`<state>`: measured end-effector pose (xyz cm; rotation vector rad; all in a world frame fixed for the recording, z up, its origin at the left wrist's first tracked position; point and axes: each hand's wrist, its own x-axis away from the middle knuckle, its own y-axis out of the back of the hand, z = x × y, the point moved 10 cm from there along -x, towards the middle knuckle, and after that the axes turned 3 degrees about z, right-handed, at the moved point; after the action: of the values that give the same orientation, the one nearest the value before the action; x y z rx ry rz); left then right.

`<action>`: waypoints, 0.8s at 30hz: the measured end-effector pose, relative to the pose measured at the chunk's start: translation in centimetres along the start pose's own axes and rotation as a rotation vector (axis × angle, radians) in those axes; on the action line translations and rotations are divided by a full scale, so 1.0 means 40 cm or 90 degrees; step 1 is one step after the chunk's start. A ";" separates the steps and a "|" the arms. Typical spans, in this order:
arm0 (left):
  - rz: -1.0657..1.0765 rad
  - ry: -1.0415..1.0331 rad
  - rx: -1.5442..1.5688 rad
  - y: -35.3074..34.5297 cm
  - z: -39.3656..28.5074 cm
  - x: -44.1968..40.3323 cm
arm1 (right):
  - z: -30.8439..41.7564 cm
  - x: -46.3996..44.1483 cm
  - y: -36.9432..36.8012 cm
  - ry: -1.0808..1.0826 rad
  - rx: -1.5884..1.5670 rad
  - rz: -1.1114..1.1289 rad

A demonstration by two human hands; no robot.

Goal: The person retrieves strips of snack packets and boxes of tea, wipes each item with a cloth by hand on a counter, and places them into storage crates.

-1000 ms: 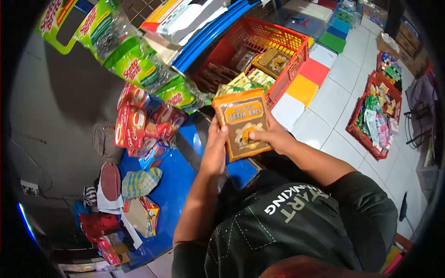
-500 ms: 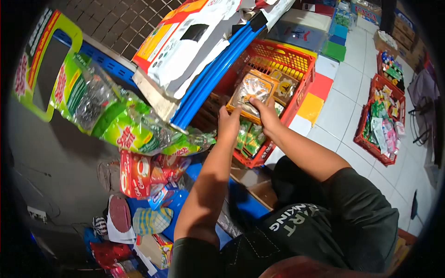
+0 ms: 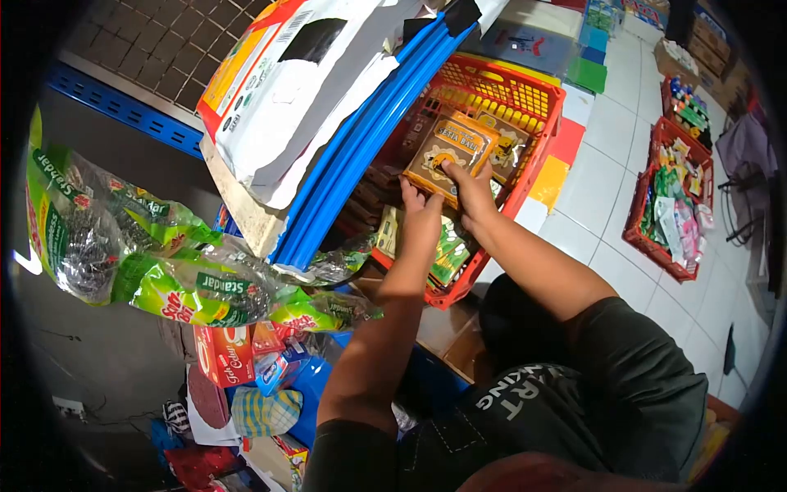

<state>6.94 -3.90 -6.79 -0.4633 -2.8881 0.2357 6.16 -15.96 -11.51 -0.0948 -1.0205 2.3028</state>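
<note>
A flat orange-and-brown box (image 3: pixel 451 154) printed "Setia Bali" is held over the red plastic crate (image 3: pixel 548 102). My right hand (image 3: pixel 471 193) grips its lower right corner, the thumb lying on the front face. At the lower left corner, my left hand (image 3: pixel 420 215) has its fingertips against the box's edge and underside. Beside the held box, a similar brown box (image 3: pixel 510 152) lies in the crate. Green-and-yellow packets (image 3: pixel 451 254) sit in the crate's near end, partly behind my left forearm.
Blue shelf edging (image 3: pixel 369 139) with torn white packaging (image 3: pixel 303 107) overhangs the crate's left side. Green scourer packs (image 3: pixel 221 283) hang to the left. Colored sheets (image 3: pixel 566 143) lie right of the crate. Another red crate (image 3: pixel 656 246) with packets stands on the tiles.
The box has tilted, so glare has left its front and the print shows. My left hand has shifted slightly down along its edge. The hanging scourer packs appear lower in view.
</note>
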 end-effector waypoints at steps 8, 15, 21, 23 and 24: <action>0.147 -0.029 -0.211 -0.064 0.097 -0.008 | 0.051 0.028 0.072 0.012 0.008 -0.084; 0.163 0.038 -0.109 -0.068 0.114 0.001 | 0.049 0.033 0.083 0.038 0.027 -0.127; 0.163 0.046 -0.188 -0.069 0.113 -0.008 | 0.022 -0.005 0.111 0.044 0.128 -0.156; 0.140 0.049 -0.289 -0.052 0.118 -0.011 | 0.002 -0.027 0.127 0.046 0.177 -0.159; 0.137 0.050 -0.287 -0.049 0.119 -0.008 | -0.003 -0.039 0.139 0.040 0.192 -0.160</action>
<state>5.57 -6.42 -11.10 -0.8384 -2.8014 -0.4033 4.67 -19.62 -15.72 0.0784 -0.6059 2.1781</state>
